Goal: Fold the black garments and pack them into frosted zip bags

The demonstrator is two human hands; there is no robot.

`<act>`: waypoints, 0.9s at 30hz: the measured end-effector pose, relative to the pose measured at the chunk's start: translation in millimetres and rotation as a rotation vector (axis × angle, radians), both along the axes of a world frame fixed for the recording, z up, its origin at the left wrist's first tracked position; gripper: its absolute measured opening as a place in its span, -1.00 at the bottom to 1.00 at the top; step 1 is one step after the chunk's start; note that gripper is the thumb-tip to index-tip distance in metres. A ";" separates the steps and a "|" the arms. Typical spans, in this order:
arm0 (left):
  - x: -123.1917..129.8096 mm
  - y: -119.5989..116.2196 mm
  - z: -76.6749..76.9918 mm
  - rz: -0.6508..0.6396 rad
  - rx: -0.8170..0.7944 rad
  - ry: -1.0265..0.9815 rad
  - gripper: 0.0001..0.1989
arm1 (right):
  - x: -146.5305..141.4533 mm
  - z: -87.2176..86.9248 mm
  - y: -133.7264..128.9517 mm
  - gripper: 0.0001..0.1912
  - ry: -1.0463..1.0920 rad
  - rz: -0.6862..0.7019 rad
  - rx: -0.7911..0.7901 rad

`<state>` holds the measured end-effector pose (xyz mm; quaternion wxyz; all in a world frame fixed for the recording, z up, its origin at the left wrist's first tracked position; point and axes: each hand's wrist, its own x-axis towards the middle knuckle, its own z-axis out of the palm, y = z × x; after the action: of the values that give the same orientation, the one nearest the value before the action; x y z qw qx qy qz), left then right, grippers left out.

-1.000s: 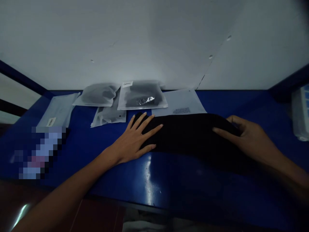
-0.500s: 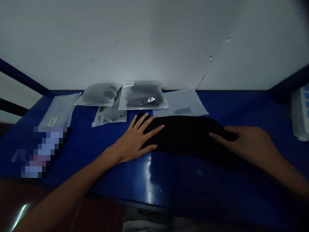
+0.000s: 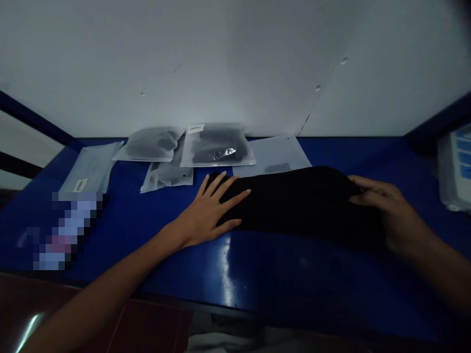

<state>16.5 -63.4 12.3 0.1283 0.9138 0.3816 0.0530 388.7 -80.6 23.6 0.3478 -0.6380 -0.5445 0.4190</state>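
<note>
One change: right hand (image 3: 392, 208) slid along black fabric (image 3: 298, 206), fingers (image 3: 364, 195) pinching edge.

Under the left fingers (image 3: 235, 200) and right fingers (image 3: 368, 196) lies a black cloth (image 3: 294, 206), matt and without sheen; just above the left fingertips sit frosted plastic zip bags (image 3: 217, 145), translucent and smooth, with one small glint; up beyond the cloth, between both sets of fingers, a paper sheet (image 3: 274, 157) looks matt; below the left fingers, the blue tabletop (image 3: 294, 279) is smooth and glossy, showing bright glare; well past the right fingers, a white plastic box (image 3: 454, 169) looks smooth.
</note>
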 end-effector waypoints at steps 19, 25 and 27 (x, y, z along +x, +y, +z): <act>19.4 -11.8 8.5 0.120 -0.206 -0.400 -0.22 | -82.7 59.4 25.0 -0.55 0.296 0.370 -0.102; 15.1 -8.3 7.8 0.190 -0.277 -0.631 -0.17 | -138.8 32.6 47.1 -0.58 0.115 0.473 0.049; 14.4 -6.2 4.5 0.224 -0.255 -0.614 -0.15 | -150.2 23.0 46.6 -0.43 0.066 0.496 0.004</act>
<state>30.9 -69.6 16.8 0.3436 0.7844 0.4265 0.2911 238.5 -33.9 46.6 0.2534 -0.4703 -0.6735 0.5109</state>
